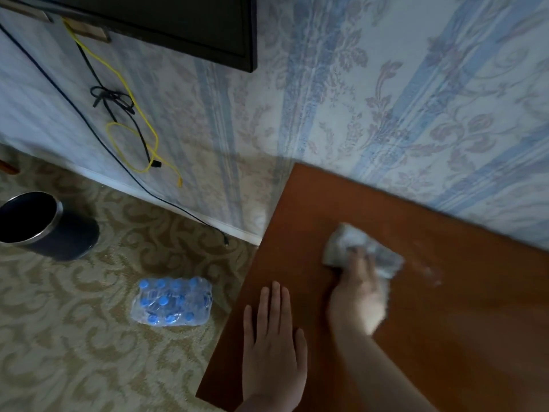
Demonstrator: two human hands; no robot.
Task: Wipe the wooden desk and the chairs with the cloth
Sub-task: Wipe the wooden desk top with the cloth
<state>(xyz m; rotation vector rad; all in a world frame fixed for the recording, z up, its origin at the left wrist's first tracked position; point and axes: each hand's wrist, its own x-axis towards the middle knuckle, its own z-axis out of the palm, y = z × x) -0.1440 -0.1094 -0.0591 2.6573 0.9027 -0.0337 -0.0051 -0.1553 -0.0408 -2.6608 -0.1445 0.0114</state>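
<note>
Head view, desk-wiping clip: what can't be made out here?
- Right hand and cloth: motion-blurred, so the finger grip is unclear.
- Wooden desk: cut off by the right and bottom edges.
- Chairs: none in frame.
- Screen on the wall: cropped by the top edge.
- Bottle pack: labels too small to read.

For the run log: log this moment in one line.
right hand wipes wooden desk with cloth | left hand flat on desk

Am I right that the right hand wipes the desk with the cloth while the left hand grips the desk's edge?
Not quite. In the head view the left hand lies flat and open on the desk, not gripping its edge. The right hand does hold the cloth on the desk.
</note>
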